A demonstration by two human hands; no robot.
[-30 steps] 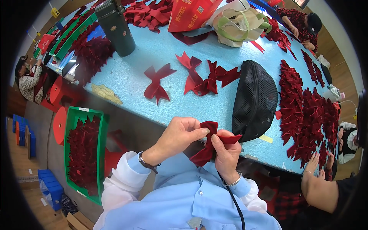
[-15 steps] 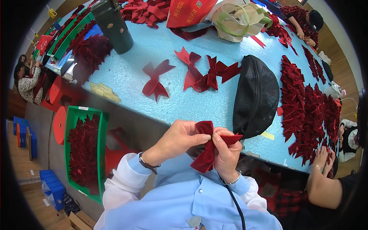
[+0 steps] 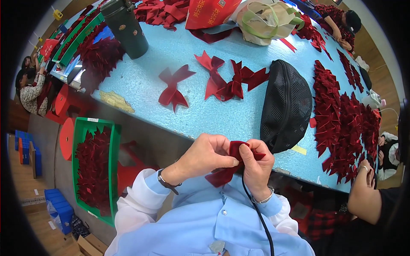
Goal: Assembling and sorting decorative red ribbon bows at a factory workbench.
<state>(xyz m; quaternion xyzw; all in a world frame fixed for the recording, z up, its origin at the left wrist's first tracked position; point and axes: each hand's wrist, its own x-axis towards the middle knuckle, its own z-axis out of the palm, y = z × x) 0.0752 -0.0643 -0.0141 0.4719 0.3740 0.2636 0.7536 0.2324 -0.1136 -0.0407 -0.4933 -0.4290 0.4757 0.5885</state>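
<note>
A dark red velvet bow [image 3: 223, 176] is held between my two hands, just off the near edge of the table. My left hand [image 3: 204, 155] pinches its middle between thumb and fingers. My right hand [image 3: 257, 166] grips the folded upper loop, thumb pressed on top, and a short tail pokes out beside the fingers. Part of the bow is hidden by the fingers. Beyond my hands, a single red bow [image 3: 174, 88] lies on the blue table [image 3: 171, 121], with several joined red bows [image 3: 230, 83] to its right. A black mesh pouch [image 3: 285, 106] stands close to my right hand.
A green crate [image 3: 113, 170] full of red bows stands at left below the table. A dark flask [image 3: 128, 32], a red bag [image 3: 209, 15] and a cream bag [image 3: 267, 23] occupy the far side. Bow piles [image 3: 337, 123] cover the right, near a co-worker's arm [image 3: 363, 194].
My right hand has moved its grip up onto the bow's loop, folding it over. The bow has turned between my hands. The co-worker's arm at right has shifted slightly.
</note>
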